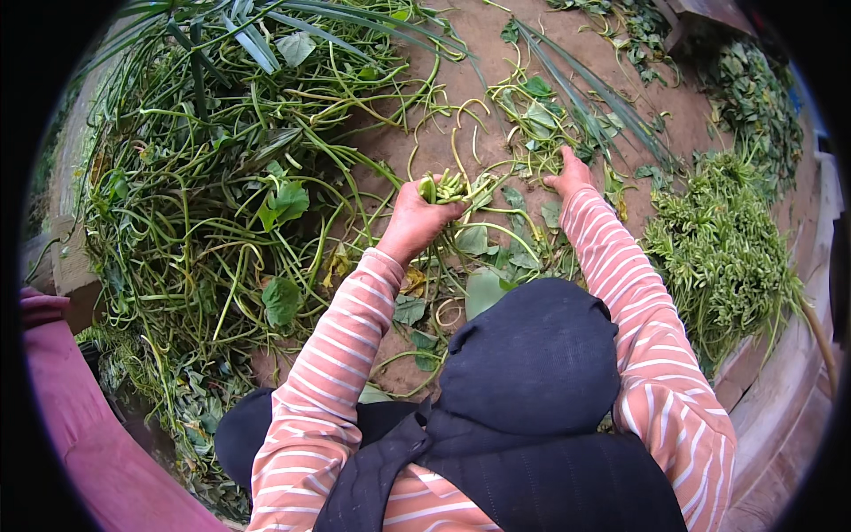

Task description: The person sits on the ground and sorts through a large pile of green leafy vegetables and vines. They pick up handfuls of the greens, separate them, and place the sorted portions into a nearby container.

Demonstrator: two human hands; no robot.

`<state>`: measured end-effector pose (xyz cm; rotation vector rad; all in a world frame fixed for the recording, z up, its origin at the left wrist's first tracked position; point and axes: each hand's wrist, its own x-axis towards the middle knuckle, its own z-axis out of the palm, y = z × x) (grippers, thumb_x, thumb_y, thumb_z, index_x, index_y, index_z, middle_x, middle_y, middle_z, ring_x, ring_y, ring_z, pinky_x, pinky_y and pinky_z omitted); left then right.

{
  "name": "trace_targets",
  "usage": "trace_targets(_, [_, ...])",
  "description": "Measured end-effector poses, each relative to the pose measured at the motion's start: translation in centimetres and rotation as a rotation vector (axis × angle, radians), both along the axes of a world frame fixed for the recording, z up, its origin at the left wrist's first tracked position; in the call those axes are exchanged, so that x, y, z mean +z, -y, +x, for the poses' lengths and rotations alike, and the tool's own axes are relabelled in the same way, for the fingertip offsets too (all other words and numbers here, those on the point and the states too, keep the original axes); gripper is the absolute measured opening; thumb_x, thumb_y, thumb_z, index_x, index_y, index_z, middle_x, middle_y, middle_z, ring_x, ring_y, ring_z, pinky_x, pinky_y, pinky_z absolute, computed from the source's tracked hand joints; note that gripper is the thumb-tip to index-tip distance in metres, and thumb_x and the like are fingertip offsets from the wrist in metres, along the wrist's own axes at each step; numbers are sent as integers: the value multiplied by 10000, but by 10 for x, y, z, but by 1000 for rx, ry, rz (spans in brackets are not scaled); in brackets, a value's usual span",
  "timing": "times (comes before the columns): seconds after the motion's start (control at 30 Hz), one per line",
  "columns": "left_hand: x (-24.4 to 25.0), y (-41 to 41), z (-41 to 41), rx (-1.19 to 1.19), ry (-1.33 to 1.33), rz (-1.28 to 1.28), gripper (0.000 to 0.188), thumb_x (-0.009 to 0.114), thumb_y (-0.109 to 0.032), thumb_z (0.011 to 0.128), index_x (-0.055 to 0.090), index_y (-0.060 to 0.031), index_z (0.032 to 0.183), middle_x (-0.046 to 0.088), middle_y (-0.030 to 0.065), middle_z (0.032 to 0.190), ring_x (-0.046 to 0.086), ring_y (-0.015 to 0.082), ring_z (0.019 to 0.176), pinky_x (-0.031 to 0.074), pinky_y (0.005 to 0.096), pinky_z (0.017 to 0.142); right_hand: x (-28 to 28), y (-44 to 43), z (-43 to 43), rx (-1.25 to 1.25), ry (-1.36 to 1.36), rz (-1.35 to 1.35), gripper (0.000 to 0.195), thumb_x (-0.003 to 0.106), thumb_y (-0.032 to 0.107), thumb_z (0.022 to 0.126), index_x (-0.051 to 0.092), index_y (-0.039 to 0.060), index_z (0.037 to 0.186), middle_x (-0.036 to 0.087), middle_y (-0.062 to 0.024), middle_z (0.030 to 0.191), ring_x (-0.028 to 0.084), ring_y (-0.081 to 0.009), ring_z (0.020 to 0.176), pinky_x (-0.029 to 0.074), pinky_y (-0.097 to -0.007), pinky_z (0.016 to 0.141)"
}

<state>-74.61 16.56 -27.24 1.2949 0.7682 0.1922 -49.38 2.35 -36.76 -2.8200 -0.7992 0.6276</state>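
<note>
My left hand (423, 223) is closed around a bundle of green leaf stalks (444, 188), whose cut ends point up out of the fist. Some stems hang below that hand. To the right, my right hand (573, 176) reaches forward with thumb and forefinger apart, and nothing shows between them. It is at the edge of a loose heap of green stems and leaves (540, 120) on the brown ground. Just left of my left hand spreads a large tangled pile of long green stems (219, 199), with a few leaves among them.
Neat stacked bundles of green stalks (725, 246) lie at the right. Behind them is a heap of dark leaves (758, 106). Long blade-like leaves (592, 86) cross the ground ahead. Wooden boards (784, 412) edge the right side; pink cloth (80, 412) hangs at lower left.
</note>
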Motion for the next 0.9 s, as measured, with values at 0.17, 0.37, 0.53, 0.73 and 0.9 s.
trace_targets(0.17, [0, -5, -5, -26, 3, 21, 143, 675, -44, 711, 605, -22, 834, 596, -12, 748, 544, 71, 670, 442, 216, 620, 0, -19, 13, -61, -28, -158, 414, 705, 298, 673, 595, 66, 998, 605, -151, 1004, 569, -284, 961, 438, -362, 822])
trace_targets(0.37, [9, -6, 1, 13, -9, 14, 143, 670, -39, 710, 604, -15, 834, 596, -8, 744, 542, 72, 663, 440, 219, 615, -30, -44, 24, -295, -481, 361, 238, 730, 241, 677, 612, 44, 737, 547, -9, 574, 451, -110, 434, 374, -262, 430])
trace_targets(0.53, [8, -11, -8, 74, 32, -18, 156, 670, -34, 707, 606, -15, 848, 599, -7, 745, 548, 75, 663, 447, 218, 622, 3, -85, 24, -500, -983, 733, 125, 658, 208, 770, 596, 99, 766, 507, 38, 570, 416, -68, 430, 342, -227, 420])
trace_targets(0.73, [5, -11, -9, 95, 15, -43, 162, 664, -31, 710, 610, -14, 862, 607, 1, 753, 557, 80, 670, 451, 218, 635, 14, -71, 34, -451, -1129, 757, 100, 608, 221, 802, 572, 130, 783, 533, 44, 641, 479, -84, 503, 393, -240, 480])
trace_targets(0.9, [6, -10, -5, 61, 24, -19, 142, 662, -38, 715, 609, -16, 845, 601, -5, 736, 550, 77, 663, 446, 218, 629, 13, -50, 26, -547, -1131, 759, 108, 606, 209, 802, 560, 118, 837, 557, 27, 681, 505, -88, 523, 406, -242, 472])
